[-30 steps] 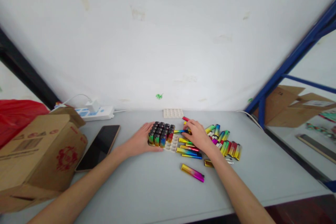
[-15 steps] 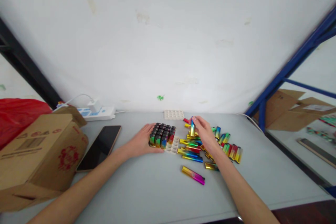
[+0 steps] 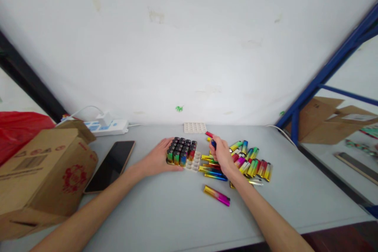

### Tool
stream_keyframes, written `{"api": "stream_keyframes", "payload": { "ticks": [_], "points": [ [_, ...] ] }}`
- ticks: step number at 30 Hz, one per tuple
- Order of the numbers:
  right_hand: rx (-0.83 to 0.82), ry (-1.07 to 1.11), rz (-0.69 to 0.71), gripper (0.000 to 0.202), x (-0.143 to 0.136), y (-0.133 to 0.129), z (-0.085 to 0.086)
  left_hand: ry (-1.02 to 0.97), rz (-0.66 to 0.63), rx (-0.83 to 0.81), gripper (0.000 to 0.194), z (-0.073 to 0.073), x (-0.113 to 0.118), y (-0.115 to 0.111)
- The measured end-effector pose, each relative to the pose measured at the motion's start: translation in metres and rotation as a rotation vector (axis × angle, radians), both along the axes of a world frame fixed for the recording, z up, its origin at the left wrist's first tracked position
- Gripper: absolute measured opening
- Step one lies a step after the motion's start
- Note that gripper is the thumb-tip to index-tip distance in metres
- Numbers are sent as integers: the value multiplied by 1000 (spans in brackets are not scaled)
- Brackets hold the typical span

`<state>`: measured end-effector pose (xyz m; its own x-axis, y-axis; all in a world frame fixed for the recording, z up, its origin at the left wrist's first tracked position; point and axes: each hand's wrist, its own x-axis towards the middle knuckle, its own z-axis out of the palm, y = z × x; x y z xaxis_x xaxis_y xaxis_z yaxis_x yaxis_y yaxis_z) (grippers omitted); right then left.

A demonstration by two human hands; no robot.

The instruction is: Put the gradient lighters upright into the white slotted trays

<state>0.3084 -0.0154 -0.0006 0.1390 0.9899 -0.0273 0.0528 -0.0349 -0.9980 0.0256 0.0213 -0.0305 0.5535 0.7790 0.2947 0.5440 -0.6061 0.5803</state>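
Note:
Several metallic, rainbow-coloured lighters [image 3: 176, 158] with black tops stand upright in a white holed tray [image 3: 193, 164], filling its left part; bare holes show along its right side. My left hand [image 3: 161, 155] is closed round the tray's left end, thumb along the front, other fingers behind. To the right of the tray, my right hand [image 3: 222, 153] is closed on a lighter [image 3: 213, 144], of which only a dark blue end shows. Under and beside that hand lies a loose pile of lighters [image 3: 253, 167]. One yellow-and-magenta lighter [image 3: 217, 195] lies apart, nearer to me.
A second white holed tray [image 3: 195, 127] lies by the wall. At left are a phone [image 3: 110, 166], a cardboard box [image 3: 44, 173], a power strip [image 3: 113, 126] and a red bag [image 3: 23, 134]. A blue metal frame [image 3: 307, 98] borders the table on the right.
My right hand has turned over and moved slightly left and down, tipping the lighter it holds, which stood upright before. My left hand stays on the tray. The view has shifted slightly.

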Motion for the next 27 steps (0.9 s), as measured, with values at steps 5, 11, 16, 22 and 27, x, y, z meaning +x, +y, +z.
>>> {"api": "stream_keyframes", "payload": {
  "ticks": [5,11,16,22,27],
  "points": [
    [7,-17,54,53,-4,-2,0,0,-2,15,99,-1,0,-1],
    [109,9,174,70,-2,-7,8,-5,-7,30,100,0,0,-2],
    [386,-281,269,56,5,-18,23,7,-13,27,99,-1,0,-1],
    [508,-678,330,48,5,-22,27,11,-23,35,101,-4,0,2],
    [411,-660,300,49,2,-21,17,5,-26,30,99,-3,1,1]
  ]
}}
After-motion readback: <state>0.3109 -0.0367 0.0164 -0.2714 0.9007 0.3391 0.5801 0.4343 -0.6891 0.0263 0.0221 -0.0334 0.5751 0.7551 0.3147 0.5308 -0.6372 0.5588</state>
